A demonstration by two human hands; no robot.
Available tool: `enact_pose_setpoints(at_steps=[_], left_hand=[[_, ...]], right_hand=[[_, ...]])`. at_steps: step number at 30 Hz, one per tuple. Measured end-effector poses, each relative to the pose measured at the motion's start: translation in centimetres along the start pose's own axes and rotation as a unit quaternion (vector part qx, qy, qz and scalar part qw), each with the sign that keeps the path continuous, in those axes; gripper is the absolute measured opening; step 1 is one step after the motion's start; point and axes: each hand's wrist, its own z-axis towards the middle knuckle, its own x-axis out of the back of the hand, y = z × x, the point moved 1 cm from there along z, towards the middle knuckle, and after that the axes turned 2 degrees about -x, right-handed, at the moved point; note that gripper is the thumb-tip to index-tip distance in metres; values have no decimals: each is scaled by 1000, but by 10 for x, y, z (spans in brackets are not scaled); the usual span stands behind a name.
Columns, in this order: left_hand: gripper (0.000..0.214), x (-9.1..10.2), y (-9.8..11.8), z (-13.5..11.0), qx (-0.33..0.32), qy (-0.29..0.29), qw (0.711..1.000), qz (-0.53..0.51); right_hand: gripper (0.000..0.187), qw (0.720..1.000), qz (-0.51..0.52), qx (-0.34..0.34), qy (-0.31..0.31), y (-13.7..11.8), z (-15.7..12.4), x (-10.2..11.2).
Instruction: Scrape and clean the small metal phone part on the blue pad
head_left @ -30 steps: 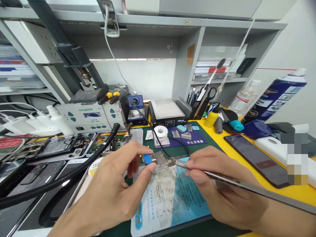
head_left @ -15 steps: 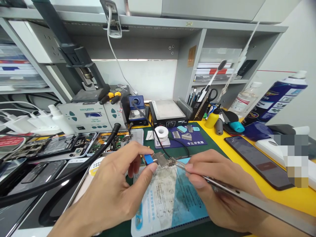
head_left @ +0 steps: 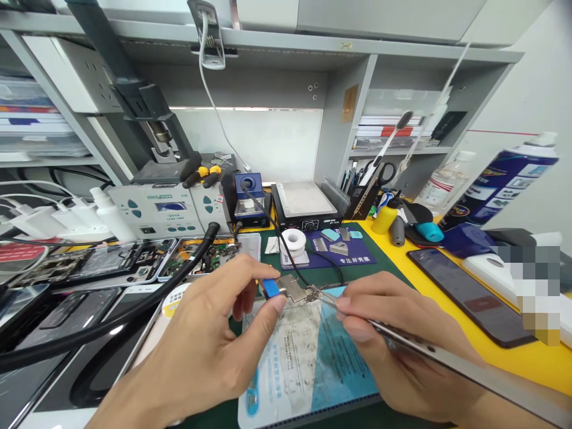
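Observation:
My left hand (head_left: 210, 345) pinches a small blue-tipped tool (head_left: 270, 288) between thumb and forefinger, its tip against a small circuit board (head_left: 295, 290). The board has a metal shield and lies on a stained blue and white mat (head_left: 304, 363). My right hand (head_left: 393, 339) grips long metal tweezers (head_left: 429, 351), whose points touch the right end of the board. The two hands face each other over the mat.
A black hose (head_left: 134, 310) and opened phones (head_left: 111, 265) lie to the left. Behind stand a soldering station (head_left: 156, 211), a blue tip holder (head_left: 247, 193), a hot plate (head_left: 304, 205) and a solder spool (head_left: 294, 241). A dark phone (head_left: 469, 295) and a spray can (head_left: 500, 185) are on the right.
Both hands hold their grips on the board; only the camera has shifted slightly, moving the scene a little to the right.

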Motion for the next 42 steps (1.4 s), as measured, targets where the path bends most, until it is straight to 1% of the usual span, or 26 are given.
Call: enact_pose_setpoints(at_steps=[5,10,18,23,30,42], left_hand=[[13,-3,-2,0,8,7,1000,-10],[12,0,1,2,-5,-3,1000,-1],[11,2,5,5,-2,-9,1000,-11],[11,1,3,4,12,-8,1000,-12],[18,-1,0,2,11,-3,1000,-5],[12,1,4,6,1,2,1000,-1]], right_hand=[[17,1000,-1,1,-5,0,0,1],[20,1000,0,4,-11,0,2,0],[23,1000,6,10,-11,1,2,1],[20,1000,7,18,-14,1,0,1],[16,1000,-3,21,-16,1,0,0],[23,999,9,31,-18,2,2,1]])
